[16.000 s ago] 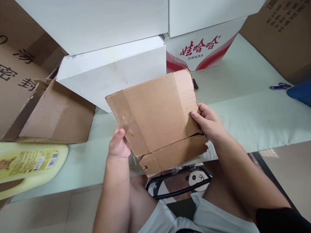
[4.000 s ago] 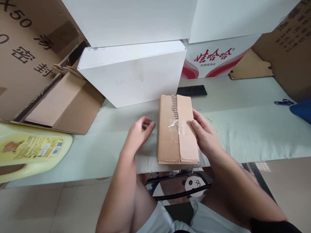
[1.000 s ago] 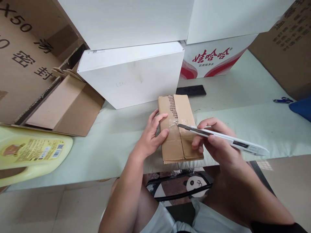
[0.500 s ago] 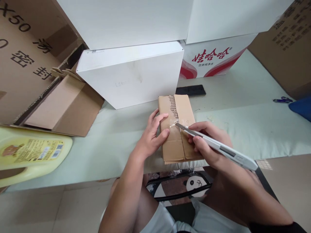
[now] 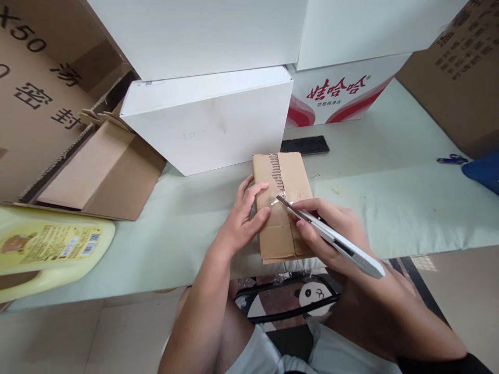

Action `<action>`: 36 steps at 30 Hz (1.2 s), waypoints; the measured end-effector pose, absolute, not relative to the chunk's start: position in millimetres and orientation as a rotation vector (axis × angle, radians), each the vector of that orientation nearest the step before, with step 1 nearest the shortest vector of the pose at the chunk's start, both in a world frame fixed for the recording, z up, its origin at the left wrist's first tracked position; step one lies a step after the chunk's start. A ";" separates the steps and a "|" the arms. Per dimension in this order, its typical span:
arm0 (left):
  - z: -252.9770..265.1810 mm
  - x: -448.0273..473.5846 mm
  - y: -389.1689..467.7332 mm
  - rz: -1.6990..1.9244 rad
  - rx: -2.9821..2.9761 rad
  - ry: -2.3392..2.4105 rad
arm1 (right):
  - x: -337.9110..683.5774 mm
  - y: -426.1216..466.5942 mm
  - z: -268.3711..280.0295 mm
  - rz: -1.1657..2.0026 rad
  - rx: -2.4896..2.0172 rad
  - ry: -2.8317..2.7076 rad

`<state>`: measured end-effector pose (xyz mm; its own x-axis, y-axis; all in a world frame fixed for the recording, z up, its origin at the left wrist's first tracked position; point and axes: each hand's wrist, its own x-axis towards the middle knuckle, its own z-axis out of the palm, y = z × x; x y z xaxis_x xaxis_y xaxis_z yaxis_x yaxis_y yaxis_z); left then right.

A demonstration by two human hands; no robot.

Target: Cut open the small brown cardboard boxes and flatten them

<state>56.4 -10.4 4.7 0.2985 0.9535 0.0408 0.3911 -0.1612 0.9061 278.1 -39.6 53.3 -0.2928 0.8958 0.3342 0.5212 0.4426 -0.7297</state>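
Note:
A small brown cardboard box [image 5: 275, 234] lies on the pale green cloth, a seam running along its top. Clear tape [image 5: 277, 199] is crumpled at the middle of that seam, and torn ridged card shows above it. My left hand [image 5: 246, 215] grips the box's left edge, thumb and fingers resting on its top. In my right hand [image 5: 331, 228] is a white utility knife [image 5: 343, 246], held at a slant with its handle end towards me. Its blade tip is at the tape; whether it touches I cannot tell. Part of the box's right side is hidden by my right hand.
A black phone [image 5: 306, 145] lies behind the box, before a white box [image 5: 210, 127] and a red-and-white carton [image 5: 339, 96]. At left are an open cardboard carton [image 5: 120, 171] and a yellow jug [image 5: 66, 249]. Purple-handled scissors [image 5: 452, 159] lie at far right.
The knife has turned, its handle end swinging left and slightly down, and its tip has shifted a little left along the tape. My left hand keeps its place on the box.

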 end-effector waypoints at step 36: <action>5.0 59.7 -10.8 0.843 1.706 1.209 | 272.1 -44.0 49.8 0.377 -1.301 -1.906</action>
